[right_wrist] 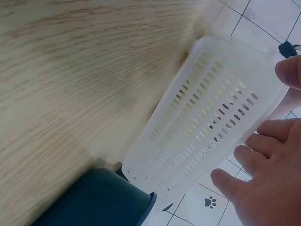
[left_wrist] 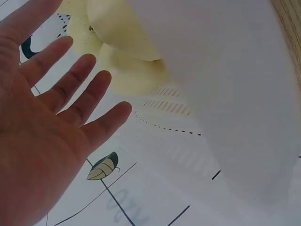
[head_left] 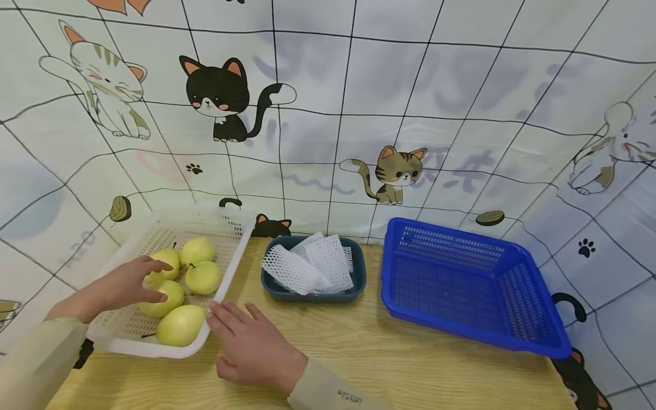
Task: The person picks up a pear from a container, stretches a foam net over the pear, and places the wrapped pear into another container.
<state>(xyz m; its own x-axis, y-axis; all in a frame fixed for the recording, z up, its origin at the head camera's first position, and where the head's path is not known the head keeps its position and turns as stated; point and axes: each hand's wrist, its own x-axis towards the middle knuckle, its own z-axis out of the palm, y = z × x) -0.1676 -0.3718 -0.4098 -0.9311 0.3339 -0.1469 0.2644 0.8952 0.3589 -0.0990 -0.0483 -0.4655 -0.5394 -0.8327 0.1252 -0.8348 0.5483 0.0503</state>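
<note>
Several yellow-green pears (head_left: 203,277) lie in a white perforated plastic basket (head_left: 117,345) at the left of the table. My left hand (head_left: 125,287) is over the basket's left part, above the pears, its fingers spread and slightly bent. In the left wrist view that palm (left_wrist: 42,136) is bare, with pears (left_wrist: 127,28) beyond the fingers. My right hand (head_left: 256,344) lies along the basket's right front side, fingers extended and fingertips at the rim. In the right wrist view, the right hand (right_wrist: 273,165) is beside the basket wall (right_wrist: 202,113) and holds nothing; whether it touches is unclear.
A dark teal tray (head_left: 314,297) in the middle holds several white foam net sleeves (head_left: 328,265). At the right stands a blue perforated basket (head_left: 461,290). Behind the wooden table (head_left: 359,347) hangs a cat-patterned sheet (head_left: 318,131).
</note>
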